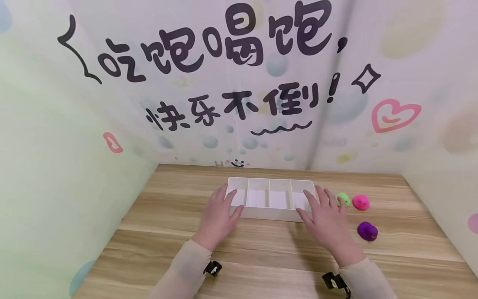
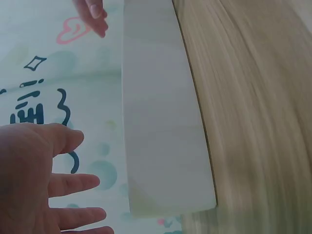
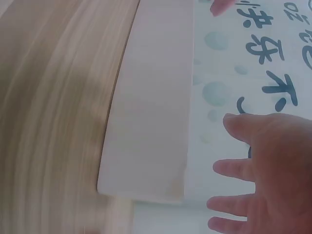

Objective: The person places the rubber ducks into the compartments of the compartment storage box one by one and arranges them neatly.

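A white tray [image 1: 269, 213] with several compartments in a row lies on the table in the head view, and nothing shows inside it. Over its left end is my left hand [image 1: 218, 216], fingers spread. My right hand [image 1: 328, 222] hovers at the tray's right end in the same manner. Both wrist views show the tray's long front wall [image 2: 161, 112], with a gap between it and each hand. The left hand's fingers [image 2: 75, 186] are straight and hold nothing. Straight too are the right hand's fingers [image 3: 236, 168], with nothing held.
Right of the tray sit a green toy duck [image 1: 345, 198], partly behind my right fingers, and a pink toy duck [image 1: 361, 202]. A purple toy duck [image 1: 367, 231] lies nearer to me. Printed fabric walls [image 1: 209, 149] border the wooden table [image 1: 179, 187] at the back and sides.
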{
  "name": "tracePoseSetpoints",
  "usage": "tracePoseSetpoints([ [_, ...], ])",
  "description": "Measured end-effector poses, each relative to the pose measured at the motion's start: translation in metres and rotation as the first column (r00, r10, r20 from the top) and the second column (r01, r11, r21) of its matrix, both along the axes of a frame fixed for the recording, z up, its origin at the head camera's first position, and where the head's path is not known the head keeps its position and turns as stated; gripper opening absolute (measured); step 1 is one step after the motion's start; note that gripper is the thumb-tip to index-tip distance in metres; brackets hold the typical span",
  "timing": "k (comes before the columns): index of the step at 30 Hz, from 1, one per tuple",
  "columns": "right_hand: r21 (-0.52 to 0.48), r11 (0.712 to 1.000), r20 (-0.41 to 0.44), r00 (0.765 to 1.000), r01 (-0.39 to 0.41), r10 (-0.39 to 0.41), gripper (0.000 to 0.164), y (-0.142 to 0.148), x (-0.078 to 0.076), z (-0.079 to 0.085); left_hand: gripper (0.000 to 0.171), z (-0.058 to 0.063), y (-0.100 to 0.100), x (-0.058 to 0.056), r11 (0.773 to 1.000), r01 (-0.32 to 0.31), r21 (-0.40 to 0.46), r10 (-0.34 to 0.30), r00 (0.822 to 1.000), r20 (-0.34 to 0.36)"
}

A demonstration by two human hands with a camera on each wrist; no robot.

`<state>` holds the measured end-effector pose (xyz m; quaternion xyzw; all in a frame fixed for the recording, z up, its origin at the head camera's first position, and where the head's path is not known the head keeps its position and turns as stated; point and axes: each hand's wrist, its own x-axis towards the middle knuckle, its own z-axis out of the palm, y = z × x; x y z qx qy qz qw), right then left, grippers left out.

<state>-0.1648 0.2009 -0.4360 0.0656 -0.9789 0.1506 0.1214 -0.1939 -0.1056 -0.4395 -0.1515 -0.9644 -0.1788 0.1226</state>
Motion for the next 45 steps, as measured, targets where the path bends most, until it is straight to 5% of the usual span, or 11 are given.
tracePoseSetpoints([
  [15,-0.021,1.0,-0.054,0.998,-0.022,0.021,0.057,0.042,0.016,-0.008,0.047,-0.001,-0.032,-0.015,0.994,0.007,0.106,-0.011,0.999,0.04],
  [30,-0.094,0.995,-0.167,0.986,-0.023,0.007,0.052,0.074,0.026,-0.02,0.033,-0.015,-0.058,-0.039,0.951,0.15,0.272,-0.192,0.972,0.134],
  [45,-0.111,0.994,-0.246,0.969,-0.021,-0.007,0.043,0.08,0.033,-0.023,0.037,-0.035,-0.066,-0.049,0.932,0.237,0.276,-0.282,0.95,0.136],
])
